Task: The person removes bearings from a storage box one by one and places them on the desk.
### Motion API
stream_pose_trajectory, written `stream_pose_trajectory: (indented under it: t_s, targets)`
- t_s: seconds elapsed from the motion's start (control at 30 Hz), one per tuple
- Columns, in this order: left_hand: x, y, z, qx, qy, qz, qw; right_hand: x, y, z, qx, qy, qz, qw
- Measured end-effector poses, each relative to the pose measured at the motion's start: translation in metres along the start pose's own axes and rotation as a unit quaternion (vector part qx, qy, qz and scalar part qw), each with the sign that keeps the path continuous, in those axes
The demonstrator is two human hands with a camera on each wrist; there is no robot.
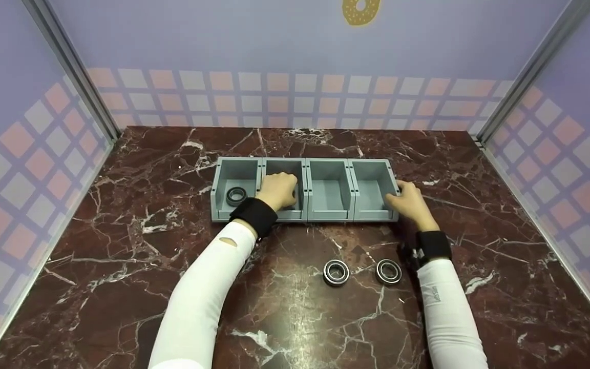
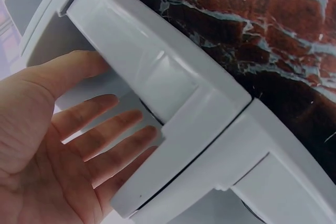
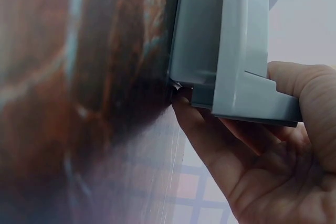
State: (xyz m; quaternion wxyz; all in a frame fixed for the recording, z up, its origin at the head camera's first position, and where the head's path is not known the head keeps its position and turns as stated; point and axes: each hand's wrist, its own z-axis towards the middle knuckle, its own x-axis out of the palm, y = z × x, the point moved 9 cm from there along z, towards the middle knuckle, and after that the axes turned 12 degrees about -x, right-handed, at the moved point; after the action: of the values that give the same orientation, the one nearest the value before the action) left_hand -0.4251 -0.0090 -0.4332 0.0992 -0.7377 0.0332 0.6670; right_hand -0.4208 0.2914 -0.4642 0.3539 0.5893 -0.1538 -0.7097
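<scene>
A row of grey-blue storage bins [image 1: 327, 215] stands joined on the table. My left hand [image 1: 278, 189] reaches down into the second bin from the left. In the left wrist view, the left hand's fingers [image 2: 100, 135] are spread and loosely bent inside the bin, with their tips partly behind its front lip. My right hand [image 1: 410, 202] grips the right side wall of the rightmost bin [image 3: 244, 51], thumb on the inner side and fingers outside. A ball bearing [image 1: 236, 196] lies in the leftmost bin.
Two more ball bearings lie on the table in front of the bins, one bearing [image 1: 336, 272] near the middle and another bearing [image 1: 388, 272] beside the right forearm. The dark red marbled table [image 1: 136, 256] is enclosed by patterned panels [image 1: 295, 51] at the back and sides.
</scene>
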Motion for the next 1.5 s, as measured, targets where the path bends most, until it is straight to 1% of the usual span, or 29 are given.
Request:
stream_pose_trajectory:
  t_s: [0.13, 0.4, 0.53, 0.83, 1.03, 1.13, 1.33, 1.5]
  targets:
    - [0.003, 0.0, 0.002, -0.002, 0.008, 0.005, 1.0, 0.0, 0.0, -0.001, 0.001, -0.001, 0.0, 1.0]
    - [0.004, 0.001, 0.004, -0.007, 0.003, 0.01, 0.9999, 0.0, 0.001, 0.0, -0.01, -0.007, 0.002, 0.9999]
    - [0.007, 0.0, 0.006, -0.012, 0.007, 0.021, 0.9997, 0.0, 0.0, 0.0, -0.011, -0.008, 0.002, 0.9999]
    - [0.014, 0.0, 0.008, -0.019, 0.02, 0.047, 0.9985, 0.001, 0.0, 0.0, -0.002, 0.001, 0.003, 1.0]
    - [0.016, 0.0, 0.009, -0.021, 0.022, 0.047, 0.9984, 0.001, -0.001, 0.0, -0.006, 0.0, 0.005, 1.0]
    - [0.018, 0.0, 0.01, -0.023, 0.028, 0.046, 0.9983, 0.001, -0.001, 0.0, -0.008, -0.002, 0.006, 0.9999]
    - [0.018, 0.0, 0.01, -0.023, 0.027, 0.045, 0.9984, 0.0, -0.001, 0.0, -0.011, -0.004, 0.001, 0.9999]
    - [0.019, 0.0, 0.01, -0.028, 0.032, 0.037, 0.9984, 0.0, -0.001, 0.001, -0.01, -0.004, 0.002, 0.9999]
